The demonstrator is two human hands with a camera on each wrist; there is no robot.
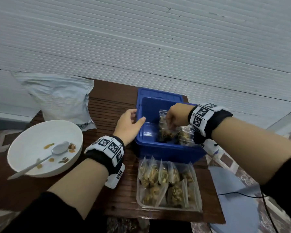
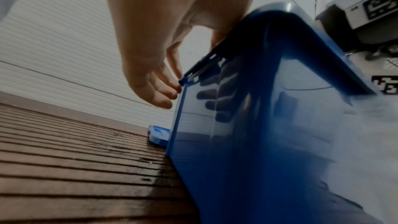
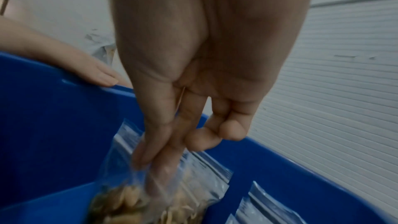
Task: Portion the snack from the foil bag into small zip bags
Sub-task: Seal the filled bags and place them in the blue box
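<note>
Right hand (image 3: 193, 91) pinching zip bag (image 3: 172, 185)

Dim, flat, cool indoor light; shadows were soft. Head view bowed the wall (image 1: 141, 39) lines at the edges. Left wrist view: blue bin (image 2: 269, 125) smeared, glossy reflections. Right wrist view soft, zip bag (image 3: 172, 185) blurred.

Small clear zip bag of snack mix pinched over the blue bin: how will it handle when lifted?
Likely floppy: the small clear zip bag is thin film, creased under the right hand. Probably bottom-heavy, since the snack sits low and the top is empty. Possibly slippery: the film looks glossy, so a pinch at the zip strip seems safest.
</note>
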